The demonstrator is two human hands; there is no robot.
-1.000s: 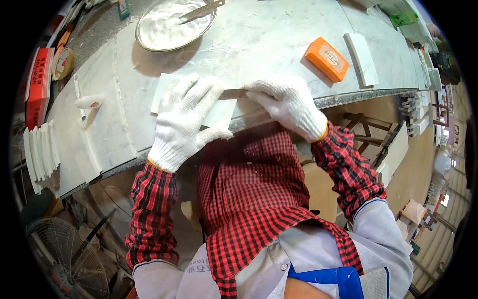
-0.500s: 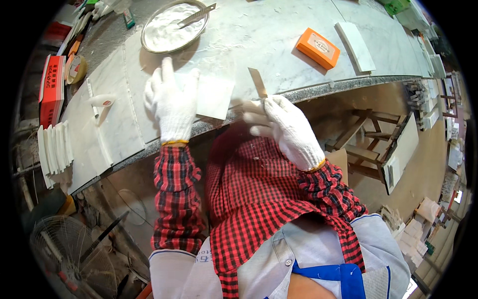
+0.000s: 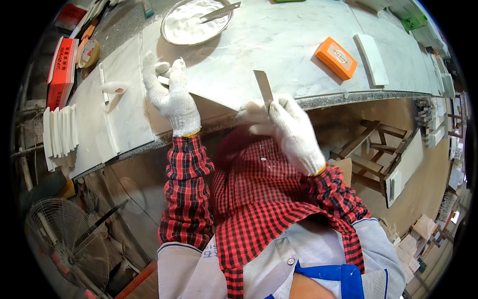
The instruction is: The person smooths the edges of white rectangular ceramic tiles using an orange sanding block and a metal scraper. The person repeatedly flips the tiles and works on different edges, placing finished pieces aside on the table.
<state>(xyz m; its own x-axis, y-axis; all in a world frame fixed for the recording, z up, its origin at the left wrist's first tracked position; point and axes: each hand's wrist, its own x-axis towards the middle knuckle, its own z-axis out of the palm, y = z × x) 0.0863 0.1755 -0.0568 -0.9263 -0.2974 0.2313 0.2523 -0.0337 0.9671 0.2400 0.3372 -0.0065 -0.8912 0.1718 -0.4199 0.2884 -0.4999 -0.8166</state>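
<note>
My left hand (image 3: 174, 99), in a white knit glove, has its thumb and fingers closed round a thin white slab piece (image 3: 164, 79), which is tilted up off the marble worktop (image 3: 284, 55). The piece's far outline blends into the marble, and a brown shadow lies under its near edge. My right hand (image 3: 289, 127), gloved the same way, grips a flat metal scraper blade (image 3: 263, 87) pointing up and away. Beyond my left hand stands a round bowl of white powder or paste (image 3: 186, 25), with a metal spatula (image 3: 221, 12) resting in it.
At right lie an orange box (image 3: 336, 58) and a white strip of stone (image 3: 371, 60). Leftward are a small white tube (image 3: 114, 88), stacked white strips (image 3: 60, 128), a tape roll (image 3: 89, 53) and a red box (image 3: 62, 72). A fan (image 3: 69, 244) stands lower left, a wooden trestle (image 3: 371, 149) at right.
My left hand has turned and raised the white piece, which lay flat on the worktop under it. My right hand keeps the scraper blade in nearly the same place. The whole view has shifted slightly.
</note>
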